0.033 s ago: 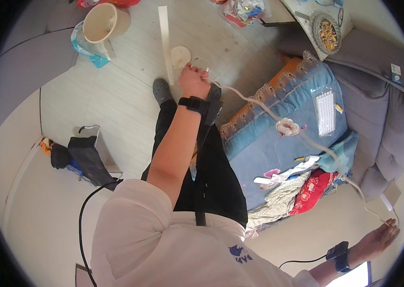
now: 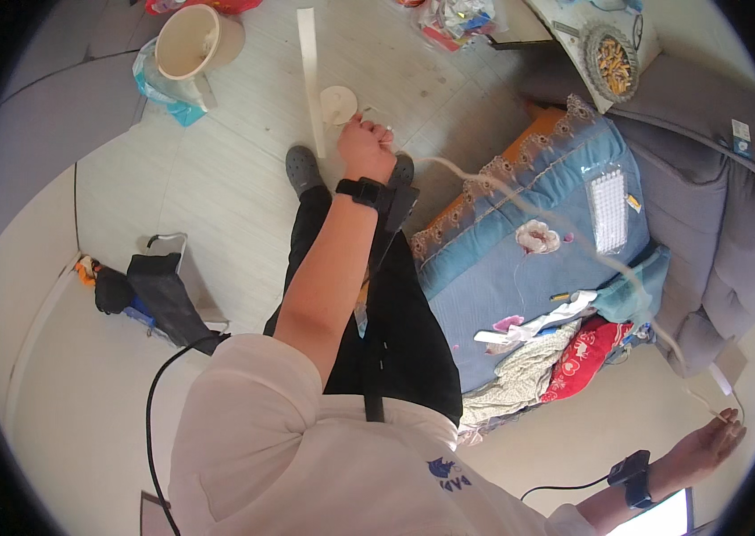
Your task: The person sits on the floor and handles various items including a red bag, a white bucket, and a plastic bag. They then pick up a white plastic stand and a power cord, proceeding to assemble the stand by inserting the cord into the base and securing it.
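Cord (image 2: 475,177), one, pale: drawn out, uncoiled, between my left hand (image 2: 367,147), fist closed round it, and right hand (image 2: 715,439), fingers narrowed on it; neither letting go. White disc (image 2: 339,104): floor (image 2: 225,170), just beyond left hand.

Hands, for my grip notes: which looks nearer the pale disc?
The left hand, seen beside the disc; the right hand is far across the picture.

Slim cream cord (image 2: 608,261), blurred along middle, strung in loose curve between left hand (image 2: 367,148) and right hand (image 2: 709,446), passing above lace-trimmed edge of blue cover (image 2: 484,272)
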Motion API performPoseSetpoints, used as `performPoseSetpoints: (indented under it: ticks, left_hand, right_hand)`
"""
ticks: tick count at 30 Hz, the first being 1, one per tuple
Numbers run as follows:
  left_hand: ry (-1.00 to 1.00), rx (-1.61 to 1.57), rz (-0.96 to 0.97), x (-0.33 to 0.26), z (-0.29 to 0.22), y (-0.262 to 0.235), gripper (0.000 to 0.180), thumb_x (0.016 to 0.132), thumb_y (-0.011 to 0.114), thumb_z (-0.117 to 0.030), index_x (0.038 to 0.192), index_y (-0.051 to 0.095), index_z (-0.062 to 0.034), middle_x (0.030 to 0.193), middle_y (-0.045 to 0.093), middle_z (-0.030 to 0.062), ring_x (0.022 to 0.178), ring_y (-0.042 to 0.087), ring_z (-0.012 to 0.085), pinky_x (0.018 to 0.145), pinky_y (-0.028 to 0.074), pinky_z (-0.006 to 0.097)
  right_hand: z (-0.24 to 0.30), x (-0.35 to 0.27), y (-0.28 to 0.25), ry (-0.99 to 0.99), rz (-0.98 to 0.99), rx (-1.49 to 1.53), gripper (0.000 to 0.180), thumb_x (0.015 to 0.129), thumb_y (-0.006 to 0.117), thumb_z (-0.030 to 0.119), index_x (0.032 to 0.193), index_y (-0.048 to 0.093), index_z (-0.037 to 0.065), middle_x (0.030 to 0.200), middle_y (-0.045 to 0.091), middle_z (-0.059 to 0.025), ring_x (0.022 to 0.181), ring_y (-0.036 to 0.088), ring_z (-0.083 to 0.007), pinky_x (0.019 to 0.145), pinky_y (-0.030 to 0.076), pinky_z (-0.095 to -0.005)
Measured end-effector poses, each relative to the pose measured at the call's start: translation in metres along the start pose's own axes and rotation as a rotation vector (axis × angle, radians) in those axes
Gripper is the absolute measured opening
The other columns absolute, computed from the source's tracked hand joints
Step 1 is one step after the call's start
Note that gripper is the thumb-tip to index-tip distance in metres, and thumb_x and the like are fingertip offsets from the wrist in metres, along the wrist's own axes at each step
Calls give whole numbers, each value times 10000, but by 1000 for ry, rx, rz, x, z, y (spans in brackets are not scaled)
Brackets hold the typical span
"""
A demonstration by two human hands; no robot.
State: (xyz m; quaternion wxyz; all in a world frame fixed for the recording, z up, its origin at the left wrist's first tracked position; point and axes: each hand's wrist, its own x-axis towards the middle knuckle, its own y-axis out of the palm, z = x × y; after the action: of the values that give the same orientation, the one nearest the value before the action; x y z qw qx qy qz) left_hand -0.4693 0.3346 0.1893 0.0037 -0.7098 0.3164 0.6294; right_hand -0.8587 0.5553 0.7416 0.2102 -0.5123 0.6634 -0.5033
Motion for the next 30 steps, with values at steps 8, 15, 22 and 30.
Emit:
performPoseSetpoints:
  ticks: [8,15,22,30]
  left_hand:
    - [99,814,273,-6,25,22,180,1028,437,-126,1051,559,4,708,534,46,532,498,143,466,389,288]
    - [37,916,262,-7,65,16,180,1020,426,-113,1056,553,10,736,585,85,487,519,149,457,434,300]
    - [108,1008,132,5,44,-8,177,1010,422,-115,1066,544,-1,760,606,101,523,599,182,470,475,311]
    - [369,1363,476,14,-4,-67,184,953,511,-88,1065,627,0,909,692,150,729,680,239,668,529,330]
  right_hand:
    - [68,-13,28,617,-157,591,357,1032,482,74,1346,453,-93,1197,601,-201,1030,641,-259,969,531,-319]
    - [59,-40,46,556,-29,480,329,1016,467,34,1323,463,-83,1155,572,-157,1009,563,-233,915,469,-300]
    - [75,-85,101,705,10,1218,310,993,457,35,1287,507,-50,1116,544,-95,834,474,-141,732,401,-229]
    - [245,-124,192,778,670,1523,324,918,567,52,1239,602,27,1014,615,3,661,416,-18,562,322,-187]
